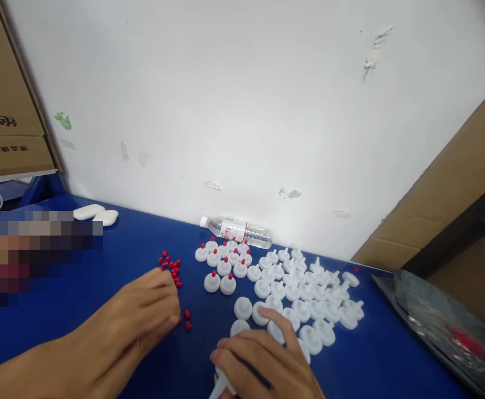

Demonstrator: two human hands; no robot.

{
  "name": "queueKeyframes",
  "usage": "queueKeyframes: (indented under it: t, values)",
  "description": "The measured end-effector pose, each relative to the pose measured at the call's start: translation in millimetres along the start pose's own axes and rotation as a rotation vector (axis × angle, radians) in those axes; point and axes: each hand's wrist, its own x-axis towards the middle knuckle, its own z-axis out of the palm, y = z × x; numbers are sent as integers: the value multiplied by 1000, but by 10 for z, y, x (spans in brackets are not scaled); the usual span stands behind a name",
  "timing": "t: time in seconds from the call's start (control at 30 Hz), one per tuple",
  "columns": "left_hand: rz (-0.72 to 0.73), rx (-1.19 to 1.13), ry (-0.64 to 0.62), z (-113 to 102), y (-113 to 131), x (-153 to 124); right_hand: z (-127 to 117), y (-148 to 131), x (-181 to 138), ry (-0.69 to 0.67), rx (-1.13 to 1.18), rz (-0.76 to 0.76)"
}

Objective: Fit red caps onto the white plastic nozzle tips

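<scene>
My left hand [148,307] is closed, its fingertips curled down beside the small red tip caps [175,271] on the blue table; what they pinch, if anything, is hidden. A few more red caps [187,320] lie just right of it. At the bottom edge, my right hand [267,354] is closed around a white nozzle cap [222,383], whose spout points down and left. Its index finger extends over the loose white nozzle caps [306,302], a large group without red tips. Further back stand several white nozzle caps with red tips [224,267].
A clear plastic bottle [246,231] lies against the white wall. Two white rounded objects [106,217] are at the back left. On the right are a cardboard box [429,205] and a grey plastic bag [442,327]. A blurred-out area [26,249] covers the left side.
</scene>
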Motion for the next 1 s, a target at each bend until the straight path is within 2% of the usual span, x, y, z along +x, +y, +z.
queueKeyframes:
  t: [0.1,0.2,0.43,0.6,0.67,0.8,1.0]
  values:
    - [22,-92,-115,-50,-65,128,-104,77,69,-107,12,15]
    - [2,-108,-228,31,-61,134,-125,99,76,-102,16,-17]
    - [-51,-115,-356,150,-26,62,-65,108,-26,-141,-6,-42]
    - [-98,-79,-336,172,-136,88,-78,150,-48,-201,31,-14]
    - [-101,-42,-306,181,-195,95,-57,156,-56,-214,54,-67]
    - [-98,28,-247,175,-291,107,-1,152,-84,-154,56,-140]
    - [-117,49,-205,153,-295,109,-60,161,-75,-142,-12,16]
